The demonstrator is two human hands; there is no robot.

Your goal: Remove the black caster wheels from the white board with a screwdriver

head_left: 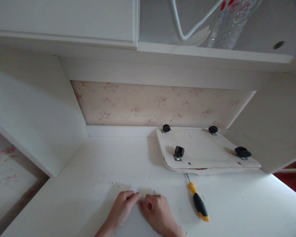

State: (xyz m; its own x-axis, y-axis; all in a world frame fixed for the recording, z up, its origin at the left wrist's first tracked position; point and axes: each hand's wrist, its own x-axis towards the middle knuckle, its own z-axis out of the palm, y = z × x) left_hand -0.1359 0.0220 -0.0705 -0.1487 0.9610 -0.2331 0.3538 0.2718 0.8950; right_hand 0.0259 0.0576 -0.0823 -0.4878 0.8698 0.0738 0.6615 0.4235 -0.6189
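Note:
My left hand (124, 208) rests on the white tabletop with its fingers curled in and its thumb lying along the top. Just to its right is my right hand (158, 212), closed in a fist, a small gap between the two. Nothing shows in either hand. Beyond the right hand lies a screwdriver (198, 202) with a yellow and black handle, its shaft running toward a white board (199, 146). Black caster wheels (179, 151) stand up from the corners of the board.
Small dark specks and bits lie on the tabletop (108, 158) near the hands. White side panels flank it, with floral wallpaper (138, 105) behind. Overhead, a shelf (212, 54) holds clear plastic bottles (228, 29) and a bent white tube (177, 23) beside a cabinet door (64, 19).

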